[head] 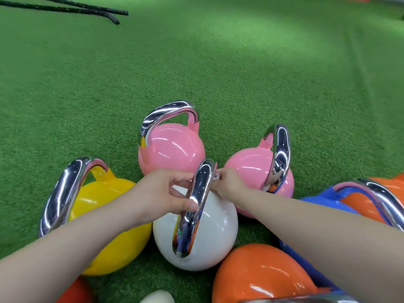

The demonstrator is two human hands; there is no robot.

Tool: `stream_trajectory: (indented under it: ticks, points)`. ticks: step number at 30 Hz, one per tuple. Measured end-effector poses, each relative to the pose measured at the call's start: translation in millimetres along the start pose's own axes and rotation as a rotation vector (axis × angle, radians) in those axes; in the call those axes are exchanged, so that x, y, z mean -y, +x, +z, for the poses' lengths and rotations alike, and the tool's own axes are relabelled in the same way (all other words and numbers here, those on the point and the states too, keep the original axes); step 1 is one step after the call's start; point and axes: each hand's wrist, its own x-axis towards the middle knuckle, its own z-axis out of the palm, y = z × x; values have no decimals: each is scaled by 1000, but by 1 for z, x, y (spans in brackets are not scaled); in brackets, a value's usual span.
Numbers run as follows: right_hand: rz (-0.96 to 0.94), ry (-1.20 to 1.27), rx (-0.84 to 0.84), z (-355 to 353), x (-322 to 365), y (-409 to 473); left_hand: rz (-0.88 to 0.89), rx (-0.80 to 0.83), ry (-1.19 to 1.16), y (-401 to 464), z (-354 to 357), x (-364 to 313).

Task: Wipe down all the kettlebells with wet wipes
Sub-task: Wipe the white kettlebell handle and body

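A white kettlebell [209, 235] with a chrome handle stands on the green turf in front of me. My left hand [162, 192] grips that handle from the left, thumb pressed on the chrome. My right hand [227, 182] is on the handle's right side and pinches a small white wet wipe [216, 176] against it; the handle hides most of the wipe. Round the white one stand a yellow kettlebell [105, 206], two pink kettlebells [172, 149] [251, 167], a blue kettlebell [323, 204] and orange kettlebells [260, 274] [384, 186].
Green artificial turf [196, 62] stretches away ahead. Two black battle ropes [87, 12] lie at the far left. A red-orange kettlebell [76, 291] and a white rounded object [157, 297] sit at the bottom edge. Kettlebells crowd in closely on both sides.
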Motion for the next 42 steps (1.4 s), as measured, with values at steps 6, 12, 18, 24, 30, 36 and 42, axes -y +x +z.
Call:
stream_trajectory:
  ticks: [6, 12, 18, 24, 30, 36, 42]
  points:
    - [72, 41, -22, -10, -17, -1, -1, 21, 17, 2, 0, 2]
    - [27, 63, 162, -4, -2, -1, 15, 28, -11, 4, 0, 2]
    - [-146, -58, 15, 0, 0, 4, -2, 29, -38, 6, -1, 5]
    - [-471, -27, -228, -15, 18, -22, -5, 18, -12, 5, -1, 9]
    - [-720, -389, -155, -31, 23, -39, 5, -29, 491, 20, -14, 3]
    - [-482, -711, -41, -49, 37, -53, 31, 225, 574, 38, -22, -4]
    - [-38, -153, -330, -74, 31, -69, 44, 207, 633, 37, -24, 3]
